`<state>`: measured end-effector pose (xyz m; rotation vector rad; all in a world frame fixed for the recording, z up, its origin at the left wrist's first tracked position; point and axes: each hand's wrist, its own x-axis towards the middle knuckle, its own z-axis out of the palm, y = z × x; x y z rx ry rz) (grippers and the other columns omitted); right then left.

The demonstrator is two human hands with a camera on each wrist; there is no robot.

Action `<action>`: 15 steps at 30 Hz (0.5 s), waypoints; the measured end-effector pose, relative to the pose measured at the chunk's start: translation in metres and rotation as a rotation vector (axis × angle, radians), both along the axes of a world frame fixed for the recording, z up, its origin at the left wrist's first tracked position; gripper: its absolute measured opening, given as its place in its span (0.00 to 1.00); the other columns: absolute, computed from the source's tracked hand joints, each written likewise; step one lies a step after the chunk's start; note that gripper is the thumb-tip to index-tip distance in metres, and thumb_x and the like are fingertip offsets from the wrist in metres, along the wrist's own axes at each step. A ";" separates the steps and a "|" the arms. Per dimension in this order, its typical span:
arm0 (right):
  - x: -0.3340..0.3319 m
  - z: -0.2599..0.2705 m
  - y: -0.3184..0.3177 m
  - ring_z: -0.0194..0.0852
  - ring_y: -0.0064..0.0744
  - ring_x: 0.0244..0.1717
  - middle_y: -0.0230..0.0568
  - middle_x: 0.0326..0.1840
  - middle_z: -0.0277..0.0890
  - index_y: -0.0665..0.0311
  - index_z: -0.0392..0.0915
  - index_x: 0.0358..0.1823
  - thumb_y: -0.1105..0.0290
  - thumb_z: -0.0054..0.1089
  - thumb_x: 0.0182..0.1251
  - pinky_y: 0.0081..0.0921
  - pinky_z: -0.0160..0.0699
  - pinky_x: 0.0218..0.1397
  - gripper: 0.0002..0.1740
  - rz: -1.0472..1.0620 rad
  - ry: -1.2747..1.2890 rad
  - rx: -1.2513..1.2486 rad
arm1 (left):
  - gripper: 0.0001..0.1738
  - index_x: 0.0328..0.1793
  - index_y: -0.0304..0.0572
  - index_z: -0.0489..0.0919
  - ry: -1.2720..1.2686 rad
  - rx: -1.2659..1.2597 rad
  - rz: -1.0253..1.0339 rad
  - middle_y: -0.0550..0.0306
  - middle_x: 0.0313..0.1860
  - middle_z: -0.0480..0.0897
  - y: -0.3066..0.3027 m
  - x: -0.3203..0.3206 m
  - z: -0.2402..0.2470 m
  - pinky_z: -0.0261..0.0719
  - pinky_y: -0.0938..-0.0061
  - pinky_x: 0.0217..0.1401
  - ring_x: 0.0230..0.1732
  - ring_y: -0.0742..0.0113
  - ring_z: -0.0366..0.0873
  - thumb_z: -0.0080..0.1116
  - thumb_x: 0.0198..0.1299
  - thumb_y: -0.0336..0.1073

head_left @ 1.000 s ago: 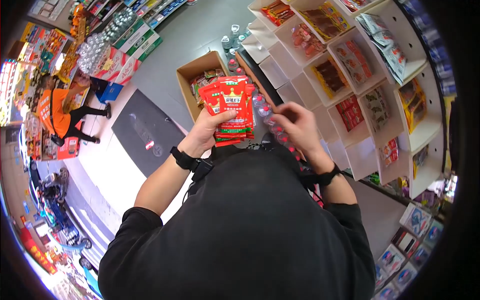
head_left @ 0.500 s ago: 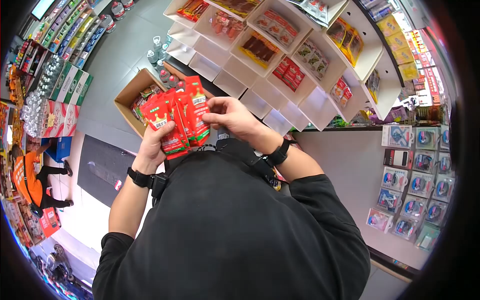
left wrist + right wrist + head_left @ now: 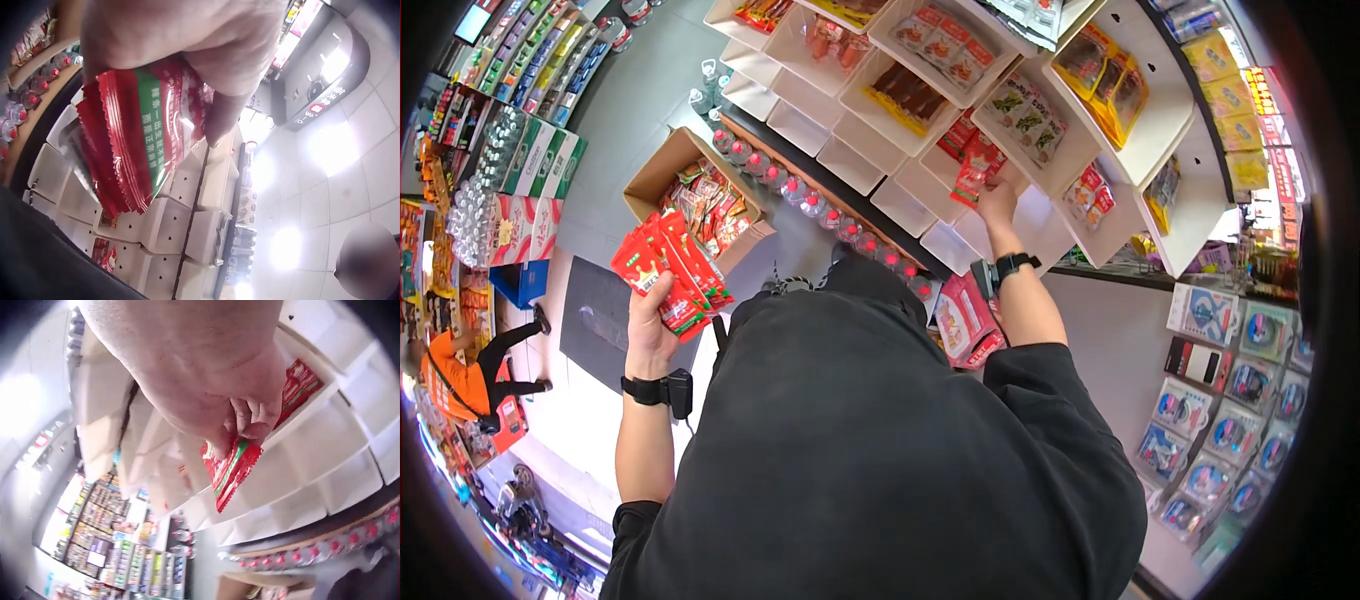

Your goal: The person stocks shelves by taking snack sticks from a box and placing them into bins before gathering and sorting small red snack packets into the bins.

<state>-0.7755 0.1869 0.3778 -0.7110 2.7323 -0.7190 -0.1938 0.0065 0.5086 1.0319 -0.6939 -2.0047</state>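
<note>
My left hand [image 3: 654,325] grips a fanned bundle of red snack packets [image 3: 662,268], thumb on top, beside the open carton. In the left wrist view the bundle [image 3: 137,131] hangs under the palm with its crimped ends showing. At the white shelf bins, my right hand [image 3: 998,208] pinches one red packet [image 3: 977,170] at the mouth of a bin holding similar red packets [image 3: 956,136]. The right wrist view shows that packet [image 3: 230,470] below the curled fingers of my right hand [image 3: 206,381], with other red packets [image 3: 301,387] in the bin behind.
A cardboard carton [image 3: 748,236] of small packets stands on the floor. Red-capped bottles [image 3: 811,203] line the shelf's foot. A pink package [image 3: 966,322] lies near my right forearm. Boxed goods [image 3: 1233,430] hang at right; a person in orange [image 3: 455,375] is at far left.
My right hand has left the bundle and moved right to the bins with one packet. My left hand has moved left and lower with the rest. The view has swung toward the shelves.
</note>
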 end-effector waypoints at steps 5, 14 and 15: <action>-0.085 -0.062 -0.016 0.79 0.59 0.66 0.61 0.62 0.82 0.70 0.81 0.61 0.69 0.58 0.72 0.46 0.72 0.72 0.20 0.146 0.562 -0.177 | 0.30 0.76 0.35 0.67 -0.053 0.017 0.064 0.46 0.68 0.81 0.015 -0.028 0.002 0.87 0.55 0.65 0.63 0.55 0.85 0.64 0.71 0.30; -0.112 -0.063 -0.030 0.70 0.59 0.74 0.59 0.73 0.75 0.67 0.78 0.68 0.61 0.44 0.83 0.44 0.66 0.76 0.24 0.092 0.098 0.114 | 0.29 0.75 0.36 0.68 -0.039 0.043 0.163 0.47 0.67 0.82 0.040 -0.048 -0.001 0.87 0.55 0.65 0.62 0.55 0.85 0.65 0.70 0.29; -0.111 -0.060 -0.032 0.70 0.59 0.74 0.58 0.73 0.75 0.67 0.77 0.69 0.60 0.42 0.83 0.44 0.66 0.76 0.25 0.131 0.149 0.143 | 0.29 0.75 0.36 0.69 -0.039 0.048 0.169 0.47 0.66 0.82 0.042 -0.049 -0.002 0.87 0.55 0.65 0.62 0.55 0.86 0.65 0.70 0.29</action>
